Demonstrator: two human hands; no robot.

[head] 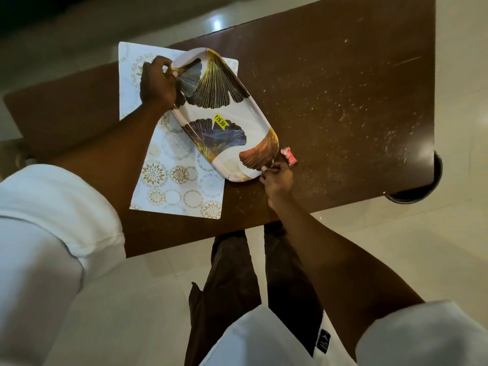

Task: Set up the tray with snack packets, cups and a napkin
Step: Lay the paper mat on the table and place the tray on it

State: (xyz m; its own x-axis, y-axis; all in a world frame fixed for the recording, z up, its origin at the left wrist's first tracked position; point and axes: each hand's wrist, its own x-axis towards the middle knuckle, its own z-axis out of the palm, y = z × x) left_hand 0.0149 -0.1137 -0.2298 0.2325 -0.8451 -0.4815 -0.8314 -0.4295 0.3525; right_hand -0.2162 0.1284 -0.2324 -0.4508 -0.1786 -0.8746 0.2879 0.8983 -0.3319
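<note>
An oblong white tray (260,112) printed with dark and gold ginkgo leaves, carrying a yellow price sticker, lies slantwise across the table. My left hand (157,83) grips its far left rim. At the near right end my right hand (277,175) pinches the rim. The tray holds nothing. A small red snack packet (289,155) lies on the table just right of the tray's near end, close to my right fingers. No cups or napkin are in view.
A white placemat (179,186) with gold floral rings lies under the tray's left side. The dark brown table (343,101) is scuffed with pale specks. Its near edge runs just above my legs; a dark round stool (422,191) sits under the right corner.
</note>
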